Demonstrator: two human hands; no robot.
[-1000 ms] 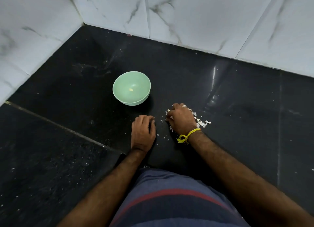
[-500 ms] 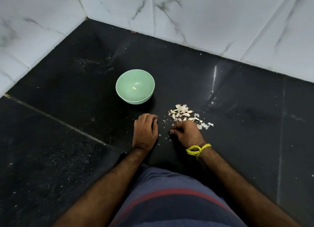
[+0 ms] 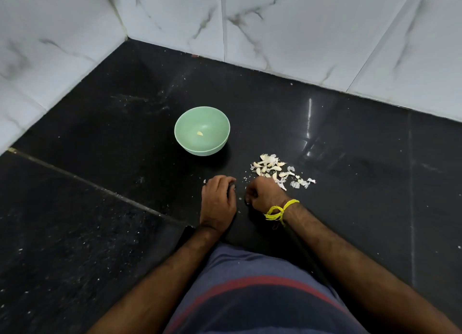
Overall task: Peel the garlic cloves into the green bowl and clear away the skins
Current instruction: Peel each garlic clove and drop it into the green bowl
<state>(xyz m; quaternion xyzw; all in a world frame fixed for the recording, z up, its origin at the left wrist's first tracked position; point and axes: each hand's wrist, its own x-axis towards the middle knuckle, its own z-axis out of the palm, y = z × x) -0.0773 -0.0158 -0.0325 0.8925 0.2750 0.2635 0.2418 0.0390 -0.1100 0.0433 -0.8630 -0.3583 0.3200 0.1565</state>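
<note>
Head view shows my left hand (image 3: pixel 218 200) curled, contents hidden, my right hand (image 3: pixel 265 195) fisted beside the pale garlic clove-and-skin pile (image 3: pixel 273 170) on the black stone desk (image 3: pixel 362 183); papery skins may scatter, missing the round green plastic bowl (image 3: pixel 190 143).

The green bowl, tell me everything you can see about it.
The green bowl is round, pale mint, smooth and matte like plastic, with a thin rim. It stands upright on the black counter, beyond the left hand and left of the garlic pile, touching neither. Inside lies one small pale clove near the bottom; otherwise it is empty.
</note>
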